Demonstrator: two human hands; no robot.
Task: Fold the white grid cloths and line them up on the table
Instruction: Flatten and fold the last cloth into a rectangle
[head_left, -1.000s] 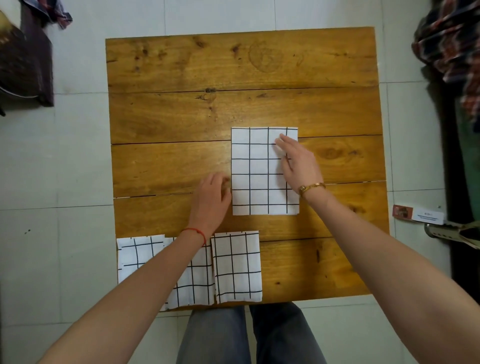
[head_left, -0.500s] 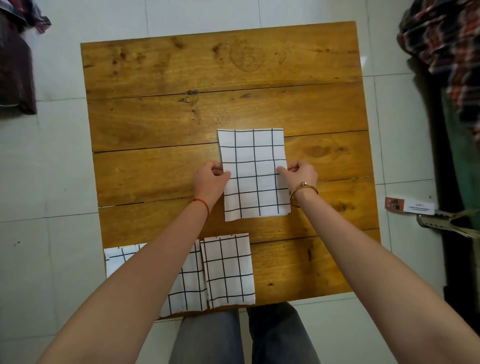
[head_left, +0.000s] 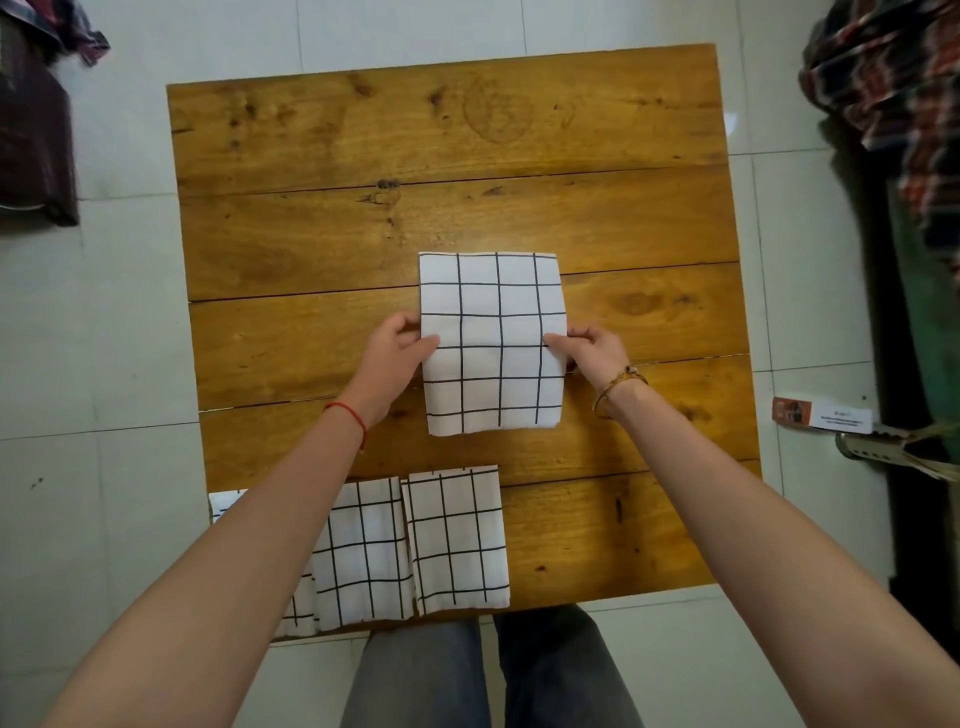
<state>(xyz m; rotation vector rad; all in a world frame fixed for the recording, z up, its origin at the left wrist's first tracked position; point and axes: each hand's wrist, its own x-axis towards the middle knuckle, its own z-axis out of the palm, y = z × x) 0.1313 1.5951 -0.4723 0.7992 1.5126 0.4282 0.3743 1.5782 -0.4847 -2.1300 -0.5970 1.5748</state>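
Left hand (head_left: 396, 358) and right hand (head_left: 593, 349), fingers pinching opposite side edges of folded grid cloth (head_left: 492, 343) at mid-table (head_left: 322, 249); floor card (head_left: 823, 414) print unreadable.

left cloth in row (head_left: 223, 506): mostly hidden under the left forearm (head_left: 249, 561); only a corner at 9 o'clock and a strip by the table's near edge show
middle cloth (head_left: 363, 556): its 9 o'clock edge covered by the same forearm
left hand (head_left: 387, 364): fingertips tucked behind the held cloth (head_left: 491, 343), only the thumb lies on top
right hand (head_left: 595, 351): fingers hidden under the cloth edge
plaid fabric (head_left: 883, 78): 2 o'clock, blurred, cut by the frame
dark bundle (head_left: 31, 130): 10 o'clock, cut off, cannot tell what it is
label (head_left: 821, 415): 3 o'clock on the floor, print too small
legs (head_left: 493, 675): cut by the bottom edge
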